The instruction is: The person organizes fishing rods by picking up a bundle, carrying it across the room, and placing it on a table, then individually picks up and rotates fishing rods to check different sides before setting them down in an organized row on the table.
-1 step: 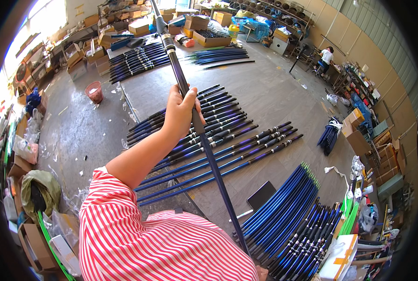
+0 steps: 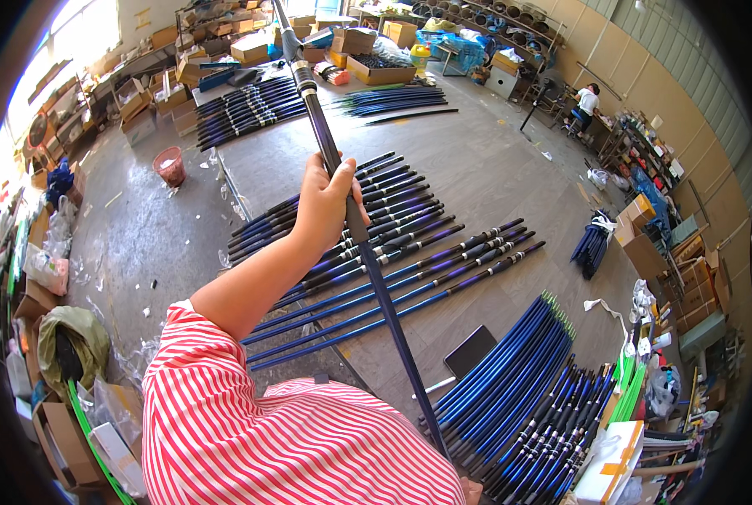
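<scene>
Left hand [image 2: 324, 200]: raised, upper centre
My fingers [image 2: 342, 178]: clamped round black rod [image 2: 385, 303]
Right hand [image 2: 473, 490]: bottom edge, grip unclear

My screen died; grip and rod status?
Left grip closed on dark rod. Right grip: sliver at lower edge, state unclear. Laid-out rods beneath; no visible snag.
</scene>
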The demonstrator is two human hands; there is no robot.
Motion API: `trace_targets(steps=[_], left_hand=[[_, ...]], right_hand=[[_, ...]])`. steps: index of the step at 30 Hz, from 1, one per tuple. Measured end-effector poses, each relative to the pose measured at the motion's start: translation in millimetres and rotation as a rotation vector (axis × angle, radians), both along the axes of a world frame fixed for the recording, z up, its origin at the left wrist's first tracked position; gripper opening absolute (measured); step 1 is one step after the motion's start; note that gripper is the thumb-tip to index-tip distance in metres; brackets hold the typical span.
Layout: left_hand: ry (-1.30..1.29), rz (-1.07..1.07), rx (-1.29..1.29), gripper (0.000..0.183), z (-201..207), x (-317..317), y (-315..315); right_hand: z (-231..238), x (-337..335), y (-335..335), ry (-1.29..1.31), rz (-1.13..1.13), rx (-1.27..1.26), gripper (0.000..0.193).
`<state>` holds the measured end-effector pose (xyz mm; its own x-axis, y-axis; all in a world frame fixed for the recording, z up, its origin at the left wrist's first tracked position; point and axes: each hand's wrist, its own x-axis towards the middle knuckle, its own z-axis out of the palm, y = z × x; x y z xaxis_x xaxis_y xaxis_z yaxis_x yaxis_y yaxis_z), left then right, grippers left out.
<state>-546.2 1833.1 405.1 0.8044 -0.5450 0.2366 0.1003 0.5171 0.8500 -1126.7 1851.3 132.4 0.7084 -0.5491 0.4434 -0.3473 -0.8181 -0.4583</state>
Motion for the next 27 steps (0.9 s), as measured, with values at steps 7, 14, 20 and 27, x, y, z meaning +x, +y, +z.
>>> trace_targets(steps=[7, 14, 20, 27], left_hand=[[-0.023, -0.032, -0.008, 0.027, 2, -7, 0], [-0.066, -0.073, 0.006, 0.026, 2, -10, 2], [-0.105, -0.139, -0.044, 0.026, 8, -34, 2], [-0.334, -0.41, -0.115, 0.035, -24, -123, 7]], right_hand=[[10, 4, 7, -0.046, -0.223, 0.753, 0.037], [35, 19, 17, -0.149, -0.345, 1.069, 0.042], [-11, 10, 22, -0.172, -0.358, 1.048, 0.039], [46, 136, -4, -0.723, -0.23, 1.558, 0.061]])
